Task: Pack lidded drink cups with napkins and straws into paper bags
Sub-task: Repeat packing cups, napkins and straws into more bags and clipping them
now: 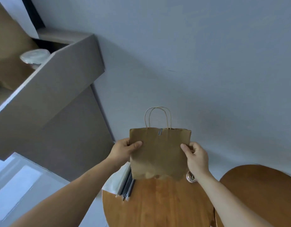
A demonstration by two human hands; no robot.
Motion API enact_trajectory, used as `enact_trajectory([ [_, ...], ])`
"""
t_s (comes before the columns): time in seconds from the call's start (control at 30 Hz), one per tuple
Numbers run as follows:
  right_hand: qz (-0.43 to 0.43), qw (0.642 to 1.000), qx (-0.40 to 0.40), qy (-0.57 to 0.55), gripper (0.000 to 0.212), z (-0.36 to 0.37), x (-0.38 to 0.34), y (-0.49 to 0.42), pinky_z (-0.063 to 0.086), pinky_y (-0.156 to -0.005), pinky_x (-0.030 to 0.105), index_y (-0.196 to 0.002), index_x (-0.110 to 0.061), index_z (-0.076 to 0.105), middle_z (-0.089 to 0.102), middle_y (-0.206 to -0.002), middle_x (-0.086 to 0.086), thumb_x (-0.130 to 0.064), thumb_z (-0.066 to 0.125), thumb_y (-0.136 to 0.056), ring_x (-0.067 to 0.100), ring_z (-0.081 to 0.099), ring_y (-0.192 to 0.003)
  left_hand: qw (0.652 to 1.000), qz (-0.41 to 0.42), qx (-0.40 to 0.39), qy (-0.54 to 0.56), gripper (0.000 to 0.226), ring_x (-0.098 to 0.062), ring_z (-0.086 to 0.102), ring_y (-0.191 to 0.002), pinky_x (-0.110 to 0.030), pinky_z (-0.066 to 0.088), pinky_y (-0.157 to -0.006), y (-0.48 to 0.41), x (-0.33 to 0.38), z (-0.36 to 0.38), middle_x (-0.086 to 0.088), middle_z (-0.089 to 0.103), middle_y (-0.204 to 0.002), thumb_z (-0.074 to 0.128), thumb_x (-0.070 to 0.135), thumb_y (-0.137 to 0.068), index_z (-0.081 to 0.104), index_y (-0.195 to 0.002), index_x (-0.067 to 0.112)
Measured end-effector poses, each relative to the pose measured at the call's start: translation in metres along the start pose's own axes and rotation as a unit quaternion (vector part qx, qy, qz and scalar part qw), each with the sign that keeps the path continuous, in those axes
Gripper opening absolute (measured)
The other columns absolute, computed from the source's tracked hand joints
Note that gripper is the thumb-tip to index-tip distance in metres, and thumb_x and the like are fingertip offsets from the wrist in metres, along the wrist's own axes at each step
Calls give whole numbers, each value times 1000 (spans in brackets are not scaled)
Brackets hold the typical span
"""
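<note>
Above a round wooden surface (158, 202), left hand (123, 150) and right hand (196, 158) each pinch a side of the clipped-shut paper bag (159, 154), apparently for setting aside; straws (127, 185) lie beneath.

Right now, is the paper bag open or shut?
Shut: the paper bag is flat, its top edges pinned together by a paper clip.
</note>
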State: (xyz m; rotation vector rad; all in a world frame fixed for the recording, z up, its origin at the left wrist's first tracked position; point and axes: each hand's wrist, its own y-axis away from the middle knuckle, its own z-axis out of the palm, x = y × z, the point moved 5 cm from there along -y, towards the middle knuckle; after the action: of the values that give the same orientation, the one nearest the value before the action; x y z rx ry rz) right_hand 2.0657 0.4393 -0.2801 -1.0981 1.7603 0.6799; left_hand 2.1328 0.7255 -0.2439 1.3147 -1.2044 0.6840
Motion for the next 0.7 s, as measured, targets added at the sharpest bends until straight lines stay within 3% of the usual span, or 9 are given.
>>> enact_trajectory([
  [0.07, -23, 998, 36, -35, 11, 1, -41, -3, 41, -55, 8, -80, -43, 63, 66, -70, -16, -42, 64, -91, -5, 59, -63, 999, 29, 25, 30, 22, -24, 75, -84, -44, 62, -68, 6, 20, -14, -2, 78, -92, 77, 40, -84, 77, -94, 20],
  [0.13, -57, 995, 65, -56, 19, 1, -83, -7, 41, -58, 8, -77, -36, 61, 62, -66, -8, -29, 66, -93, -5, 55, -62, 994, 74, 54, 62, 27, -25, 74, -89, -47, 60, -79, 15, 45, -31, -2, 78, -95, 77, 48, -78, 78, -92, 25],
  [0.3, -139, 979, 109, -104, 6, 8, -198, -1, 40, -63, 6, -94, -19, 64, 63, -79, -11, -25, 65, -94, -8, 56, -67, 972, 195, 110, 74, 14, -15, 74, -86, -29, 59, -71, 56, 115, -89, 5, 78, -91, 71, 40, -89, 76, -89, 27],
  [0.4, -193, 965, 135, -116, 4, 21, -266, 14, 38, -64, 0, -96, -20, 63, 61, -81, -17, -22, 65, -94, -14, 56, -70, 953, 251, 143, 87, 12, -5, 72, -77, -13, 52, -59, 87, 153, -133, 11, 77, -84, 68, 33, -94, 73, -89, 23],
  [0.53, -217, 953, 134, -161, 5, 53, -342, 34, 42, -69, 5, -99, -24, 64, 63, -87, -19, -26, 65, -94, -6, 59, -79, 929, 301, 199, 85, 16, -5, 71, -75, -18, 53, -62, 124, 193, -196, 11, 76, -82, 65, 37, -95, 70, -88, 24],
  [0.63, -233, 943, 133, -197, 2, 75, -389, 45, 42, -65, 3, -95, -25, 66, 64, -84, -19, -25, 66, -93, -12, 59, -73, 909, 335, 230, 90, 19, -9, 71, -77, -25, 56, -68, 145, 217, -239, 10, 76, -82, 63, 40, -95, 71, -88, 23],
  [0.7, -241, 938, 127, -215, 0, 88, -417, 52, 40, -62, 0, -93, -26, 66, 64, -83, -19, -25, 66, -93, -15, 58, -71, 894, 361, 251, 87, 19, -3, 69, -71, -20, 55, -64, 160, 231, -264, 14, 74, -78, 63, 39, -95, 70, -85, 24],
])
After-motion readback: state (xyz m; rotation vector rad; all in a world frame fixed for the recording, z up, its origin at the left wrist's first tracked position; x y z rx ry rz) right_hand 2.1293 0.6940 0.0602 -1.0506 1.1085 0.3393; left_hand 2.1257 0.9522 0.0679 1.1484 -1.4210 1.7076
